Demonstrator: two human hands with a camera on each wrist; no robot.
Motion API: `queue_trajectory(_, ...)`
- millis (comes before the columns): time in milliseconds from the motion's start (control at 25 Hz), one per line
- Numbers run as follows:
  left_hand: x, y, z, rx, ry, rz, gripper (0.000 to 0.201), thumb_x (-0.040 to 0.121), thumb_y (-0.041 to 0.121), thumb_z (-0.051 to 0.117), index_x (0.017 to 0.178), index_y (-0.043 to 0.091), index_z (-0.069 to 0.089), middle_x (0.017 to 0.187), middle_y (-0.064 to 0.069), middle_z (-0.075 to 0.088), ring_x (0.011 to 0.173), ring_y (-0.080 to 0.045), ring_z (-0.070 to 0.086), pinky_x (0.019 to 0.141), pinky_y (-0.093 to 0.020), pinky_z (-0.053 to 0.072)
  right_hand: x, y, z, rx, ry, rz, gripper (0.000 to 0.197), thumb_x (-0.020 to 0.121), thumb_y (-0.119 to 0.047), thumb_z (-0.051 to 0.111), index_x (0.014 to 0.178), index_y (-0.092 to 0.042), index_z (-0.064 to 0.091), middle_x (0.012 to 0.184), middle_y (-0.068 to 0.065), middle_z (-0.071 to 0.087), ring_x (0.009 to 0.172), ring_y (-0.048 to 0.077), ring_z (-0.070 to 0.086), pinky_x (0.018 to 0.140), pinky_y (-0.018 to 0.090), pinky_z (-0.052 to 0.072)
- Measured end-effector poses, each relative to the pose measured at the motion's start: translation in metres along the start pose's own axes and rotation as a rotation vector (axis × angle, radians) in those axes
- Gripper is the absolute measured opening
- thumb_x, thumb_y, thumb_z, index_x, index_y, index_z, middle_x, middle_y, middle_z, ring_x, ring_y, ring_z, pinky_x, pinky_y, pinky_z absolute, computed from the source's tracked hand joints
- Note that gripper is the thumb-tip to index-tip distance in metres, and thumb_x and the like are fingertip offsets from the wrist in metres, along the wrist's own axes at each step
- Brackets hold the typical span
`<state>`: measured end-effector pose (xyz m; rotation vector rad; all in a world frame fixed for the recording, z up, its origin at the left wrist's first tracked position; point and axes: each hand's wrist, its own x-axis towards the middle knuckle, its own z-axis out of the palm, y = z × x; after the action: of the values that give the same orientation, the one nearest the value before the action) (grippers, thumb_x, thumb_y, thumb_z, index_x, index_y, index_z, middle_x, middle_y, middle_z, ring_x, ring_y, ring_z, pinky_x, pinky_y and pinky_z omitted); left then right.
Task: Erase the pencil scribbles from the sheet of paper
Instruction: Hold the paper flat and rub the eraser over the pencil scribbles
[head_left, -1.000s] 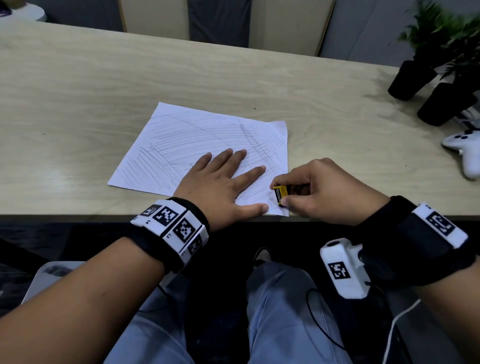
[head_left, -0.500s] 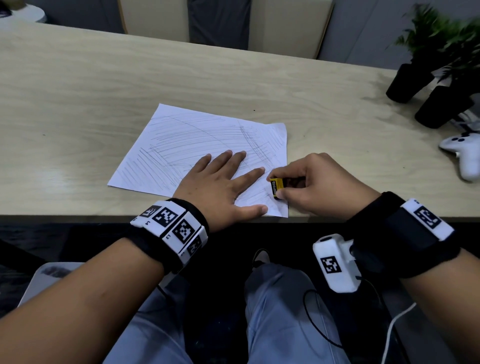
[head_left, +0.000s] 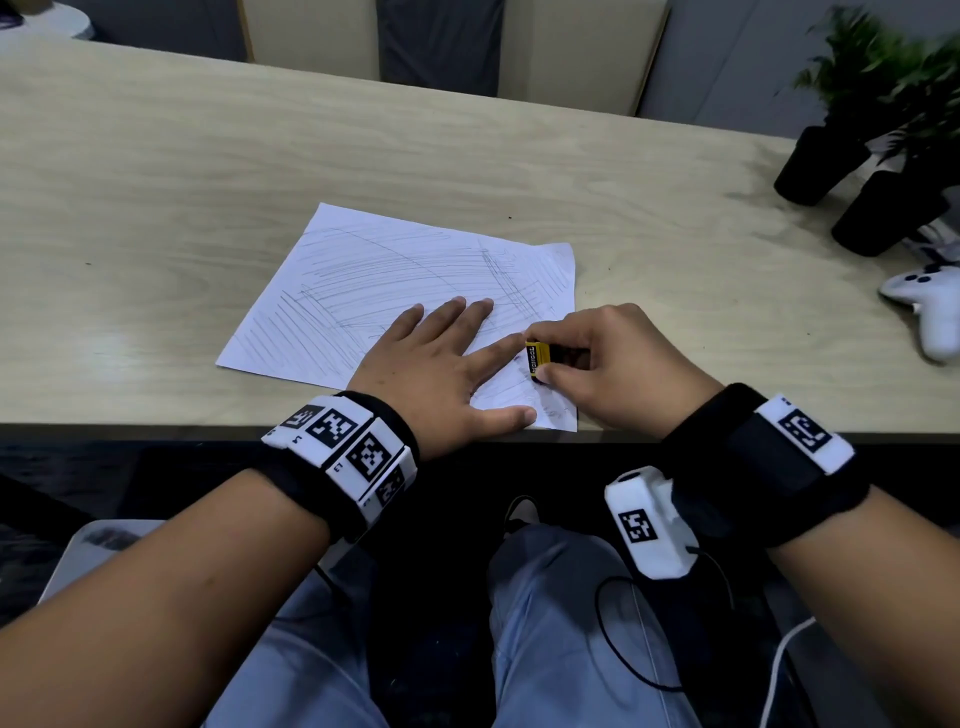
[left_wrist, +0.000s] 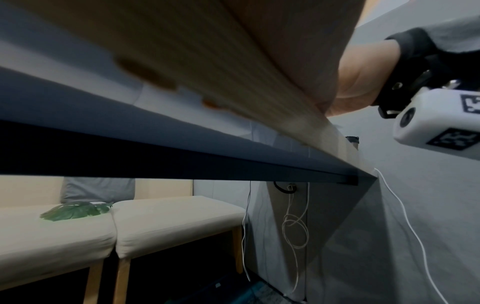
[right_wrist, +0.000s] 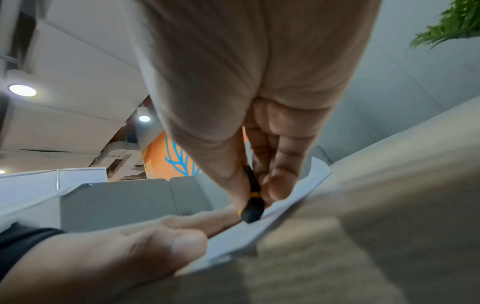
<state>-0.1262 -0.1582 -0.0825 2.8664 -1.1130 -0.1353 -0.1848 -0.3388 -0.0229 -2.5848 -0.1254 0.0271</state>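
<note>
- Paper, head view: it lies flat on the worktop near the front edge, turned askew, its long axis running from near left to far right, one corner pointing away from the person.
- Scribbles cover most of the sheet; only the near right corner looks paler, so I judge the erasing has barely begun and nearly the whole sheet is left.
- Left hand lies flat on the near part of the sheet, fingers straight and spread, pinning it down; it holds nothing.
- Right hand pinches a yellow-and-black eraser between thumb and fingers, its dark tip down on the paper near the right edge, just beside the left forefinger.
- Two dark plant pots and a white controller sit well apart at the far right.
- Left wrist view: mostly the worktop's edge and underside; the left hand's fingers are not shown, and the sheet is out of sight. The right hand shows at upper right.
- Right wrist view: the right hand's grip is narrow, closed on the eraser, which stands steeply with its black end touching the paper. The left hand rests on the sheet's near part.
</note>
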Motion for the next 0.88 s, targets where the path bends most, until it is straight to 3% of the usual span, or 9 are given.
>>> queue_trajectory(160, 0.001, 0.000, -0.001, 0.001, -0.009, 0.010, 0.084, 0.074, 0.088, 0.009, 0.149, 0.054, -0.009, 0.163, 0.010, -0.012, 0.150, -0.013, -0.012, 0.121, -0.042, -0.006, -0.002, -0.001, -0.014, -0.003, -0.133, 0.087, 0.032, 0.078, -0.012, 0.069, 0.104, -0.031, 0.073, 0.083, -0.006, 0.074, 0.079, 0.008, 0.066, 0.077, 0.029, 0.055)
queue_trajectory(360, 0.000, 0.000, -0.001, -0.002, -0.002, 0.003, 0.085, 0.074, 0.087, 0.010, 0.149, 0.053, -0.008, 0.164, 0.009, -0.012, 0.150, -0.014, -0.012, 0.121, -0.042, -0.005, 0.001, -0.003, -0.004, -0.014, -0.016, 0.025, 0.023, 0.080, -0.010, 0.065, 0.098, -0.020, 0.075, 0.073, 0.003, 0.071, 0.069, 0.016, 0.062, 0.072, 0.036, 0.053)
queue_trajectory(520, 0.000, 0.001, -0.001, 0.002, -0.006, 0.008, 0.085, 0.074, 0.088, 0.009, 0.149, 0.053, -0.009, 0.164, 0.009, -0.012, 0.150, -0.014, -0.012, 0.121, -0.042, -0.005, -0.001, -0.003, -0.016, -0.037, -0.139, 0.088, 0.027, 0.078, -0.011, 0.068, 0.100, -0.025, 0.076, 0.083, 0.003, 0.074, 0.082, 0.018, 0.067, 0.079, 0.036, 0.054)
queue_trajectory(680, 0.000, 0.000, 0.000, 0.008, 0.005, 0.006, 0.084, 0.074, 0.087, 0.009, 0.149, 0.053, -0.009, 0.164, 0.008, -0.012, 0.150, -0.014, -0.011, 0.121, -0.042, -0.005, 0.001, -0.004, -0.005, -0.038, -0.021, 0.031, 0.019, 0.080, -0.010, 0.064, 0.095, -0.015, 0.074, 0.072, 0.008, 0.070, 0.070, 0.020, 0.062, 0.069, 0.035, 0.051)
queue_trajectory(760, 0.000, 0.000, 0.001, 0.010, 0.003, 0.005, 0.084, 0.074, 0.087, 0.009, 0.149, 0.053, -0.010, 0.164, 0.009, -0.012, 0.150, -0.014, -0.011, 0.121, -0.042, -0.005, 0.001, -0.003, -0.009, -0.044, -0.060, 0.048, 0.021, 0.079, -0.010, 0.064, 0.095, -0.019, 0.075, 0.069, 0.006, 0.068, 0.067, 0.017, 0.060, 0.067, 0.031, 0.049)
queue_trajectory(880, 0.000, 0.001, 0.000, 0.010, -0.004, 0.003, 0.084, 0.075, 0.087, 0.009, 0.149, 0.054, -0.009, 0.163, 0.009, -0.013, 0.150, -0.013, -0.013, 0.121, -0.042, -0.006, 0.000, -0.003, -0.019, -0.042, -0.158, 0.101, 0.026, 0.077, -0.011, 0.068, 0.097, -0.025, 0.076, 0.079, 0.002, 0.073, 0.078, 0.015, 0.066, 0.076, 0.032, 0.054)
